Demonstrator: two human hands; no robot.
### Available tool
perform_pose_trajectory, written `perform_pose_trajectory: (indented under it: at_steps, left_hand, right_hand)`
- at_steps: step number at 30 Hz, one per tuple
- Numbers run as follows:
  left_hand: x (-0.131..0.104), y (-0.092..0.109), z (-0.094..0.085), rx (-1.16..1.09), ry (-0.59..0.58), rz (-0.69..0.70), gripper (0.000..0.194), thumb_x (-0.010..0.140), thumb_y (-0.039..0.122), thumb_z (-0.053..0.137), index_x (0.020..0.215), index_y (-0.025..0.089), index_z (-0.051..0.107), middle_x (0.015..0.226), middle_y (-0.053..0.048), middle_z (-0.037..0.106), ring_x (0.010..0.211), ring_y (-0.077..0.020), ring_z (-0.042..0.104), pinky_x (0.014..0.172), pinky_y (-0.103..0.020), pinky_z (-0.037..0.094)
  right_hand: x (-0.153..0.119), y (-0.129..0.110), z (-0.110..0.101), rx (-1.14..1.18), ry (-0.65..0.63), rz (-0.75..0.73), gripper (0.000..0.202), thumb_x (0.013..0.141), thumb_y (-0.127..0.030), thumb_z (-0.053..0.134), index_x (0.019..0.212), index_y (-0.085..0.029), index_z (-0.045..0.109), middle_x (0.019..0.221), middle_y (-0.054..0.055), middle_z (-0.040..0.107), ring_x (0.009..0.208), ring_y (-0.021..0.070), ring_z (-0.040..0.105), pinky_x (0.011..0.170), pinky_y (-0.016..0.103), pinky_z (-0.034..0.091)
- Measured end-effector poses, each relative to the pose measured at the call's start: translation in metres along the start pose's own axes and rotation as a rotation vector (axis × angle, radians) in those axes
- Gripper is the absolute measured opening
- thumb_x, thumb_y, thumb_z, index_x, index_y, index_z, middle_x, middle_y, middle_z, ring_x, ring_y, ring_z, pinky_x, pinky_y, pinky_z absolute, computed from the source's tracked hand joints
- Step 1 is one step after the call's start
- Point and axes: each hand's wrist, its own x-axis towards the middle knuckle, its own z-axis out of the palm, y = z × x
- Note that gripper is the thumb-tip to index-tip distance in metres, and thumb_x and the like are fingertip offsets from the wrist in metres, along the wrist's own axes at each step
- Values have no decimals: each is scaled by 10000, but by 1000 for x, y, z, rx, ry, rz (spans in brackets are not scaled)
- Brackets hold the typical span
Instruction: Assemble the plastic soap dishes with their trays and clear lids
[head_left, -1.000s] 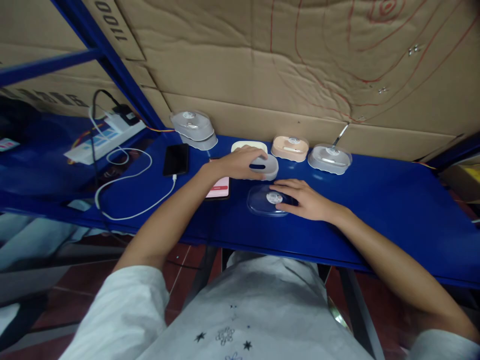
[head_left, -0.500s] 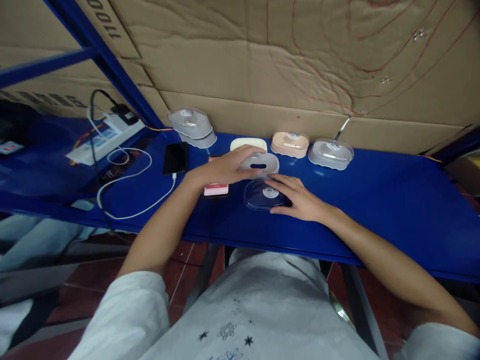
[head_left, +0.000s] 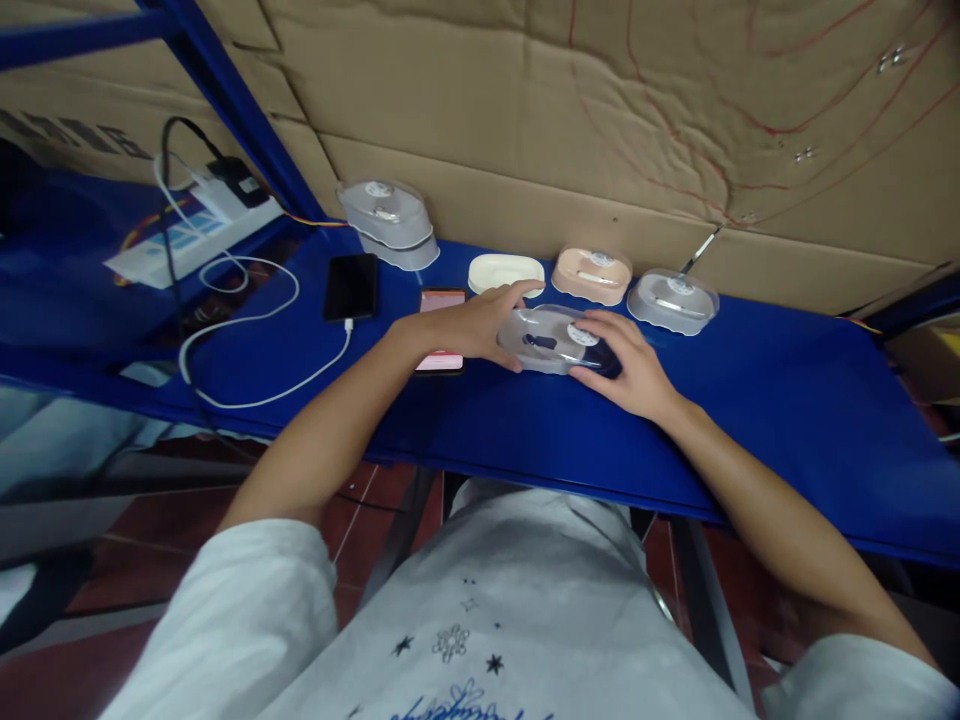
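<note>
Both hands are on the one soap box (head_left: pixel 551 340) right now. My right hand (head_left: pixel 628 368) has the clear lid (head_left: pixel 577 335) down over the grey base (head_left: pixel 534 345), fingers curled across the top and near edge. My left hand (head_left: pixel 480 325) is wrapped around the base's left end, thumb underneath, holding it steady. So both are gripping, not open. The box sits on the blue table (head_left: pixel 787 400), roughly in the middle, just in front of the row at the back.

I'd say this is the closing step — lid is on the base but I can't tell if it's seated all the way round. Next move probably calls for an even press along the rim while the left keeps the base from sliding.

Compared with a second ago: the lid was lying flat on the table by itself under my right hand, nearer to me, and the base was apart from it under my left. Now they're stacked together.

Further back — a pink-screened phone (head_left: pixel 441 330) just behind my left wrist, a black phone (head_left: pixel 351 287) on its white cable (head_left: pixel 247 350), then the cream base (head_left: pixel 506 272), the peach box (head_left: pixel 592 276) and a grey box (head_left: pixel 673 300) along the cardboard. Two stacked boxes (head_left: pixel 388 225) and a power strip (head_left: pixel 191 225) are far left.
</note>
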Motion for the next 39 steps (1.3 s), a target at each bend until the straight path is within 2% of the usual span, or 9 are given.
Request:
perform_pose_trajectory:
  at_steps: [5,9,15,23,30,34,39]
  left_hand:
    - [-2,9,7,-61,-41,105,1320,655,611,943,1707,274,221,1762,-201,305,1539,-409,448,1237,-507,387]
    - [-3,16,8,-25,-52,123,1265,698,641,916,1703,261,248,1766,-194,309,1626,-412,311,1299,-537,296]
    - [-4,18,7,53,-79,96,1151,731,606,890,1666,232,333,1696,-199,419,1588,-435,351,1274,-570,319]
    - [-2,14,9,138,-78,94,1123,744,541,896,1663,221,335,1646,-211,459,1552,-427,393,1254,-555,348]
    - [0,9,11,136,-78,103,1147,742,526,895,1674,203,309,1703,-229,389,1586,-436,347,1271,-568,319]
    - [-1,12,11,129,-83,93,1140,750,561,873,1683,234,306,1703,-202,405,1588,-422,350,1273,-544,322]
    - [-5,18,-1,84,-128,66,1168,760,666,845,1704,259,289,1750,-179,366,1607,-409,340,1287,-536,307]
  right_hand:
    - [0,0,19,-4,-47,-84,643,1007,-616,650,1550,-280,574,1575,158,586,1500,385,518,1254,649,420]
    - [0,-1,23,-25,-69,-95,661,1024,-600,624,1602,-293,525,1624,148,551,1543,391,469,1268,666,401]
    - [0,-1,20,-56,-76,-137,709,999,-603,660,1615,-285,511,1595,168,575,1506,398,509,1249,673,427]
    - [4,-3,15,-133,-219,-125,679,1080,-549,516,1664,-211,444,1708,184,447,1613,399,363,1318,659,329]
    - [10,2,8,-115,-286,-128,688,1088,-568,475,1680,-221,416,1739,158,408,1632,392,328,1324,656,324]
    - [10,3,8,-93,-283,-129,669,1101,-559,459,1682,-231,407,1736,157,412,1636,375,328,1324,656,317]
    - [8,0,12,-140,-262,-130,665,1095,-544,496,1642,-168,456,1699,212,448,1618,392,361,1314,642,332]
